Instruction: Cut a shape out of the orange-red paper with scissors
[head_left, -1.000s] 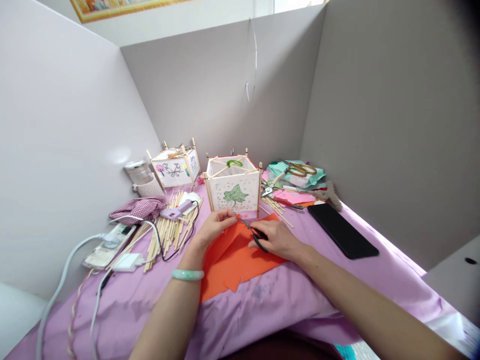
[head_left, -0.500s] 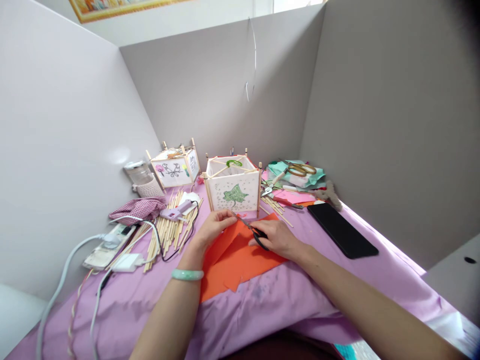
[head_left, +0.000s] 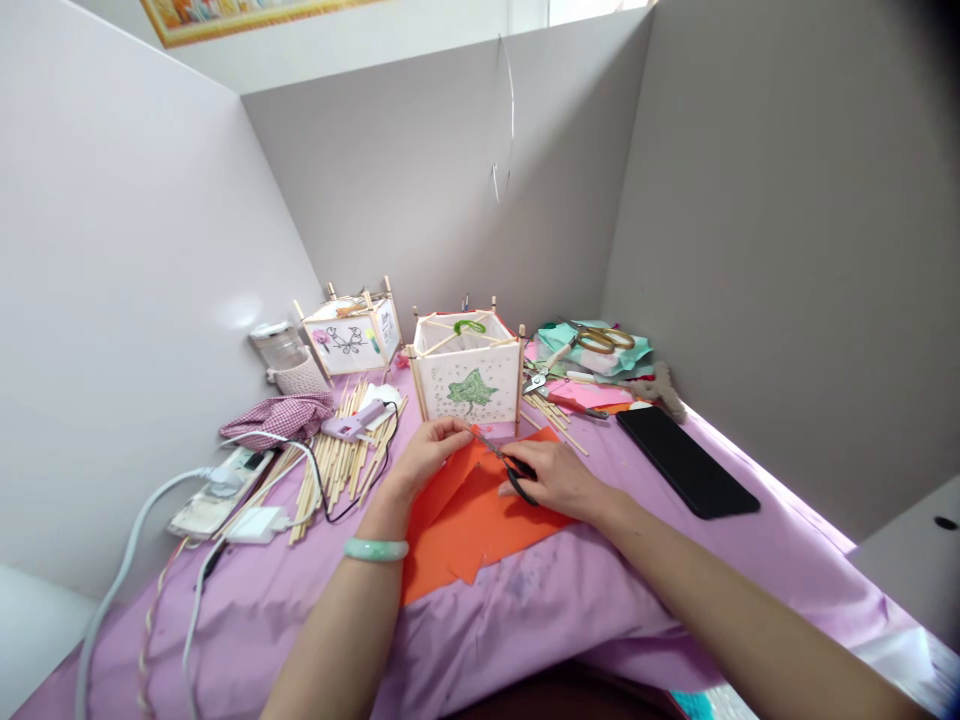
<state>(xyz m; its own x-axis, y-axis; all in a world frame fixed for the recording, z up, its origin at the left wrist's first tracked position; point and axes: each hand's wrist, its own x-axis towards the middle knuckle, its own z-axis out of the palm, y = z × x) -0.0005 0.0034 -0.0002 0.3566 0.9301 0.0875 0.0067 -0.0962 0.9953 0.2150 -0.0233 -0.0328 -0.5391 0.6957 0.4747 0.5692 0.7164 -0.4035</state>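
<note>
Orange paper lies on the purple cloth at the near middle, with a small cut piece at its front edge. My left hand pinches a folded part of the orange paper near its far edge; a jade-green bangle is on that wrist. My right hand grips small black-handled scissors by the loops, their blades pointing left at the paper beside my left fingertips. Just beyond the hands stands a white lantern with a green leaf picture and a stick frame.
At the left are a second lantern, a jar, checked cloth, wooden sticks, a lilac glue gun and a power strip. Right: a black phone, pliers, gold-handled scissors.
The view has shifted very slightly. Both hands, the scissors and the orange paper look almost the same as before.
</note>
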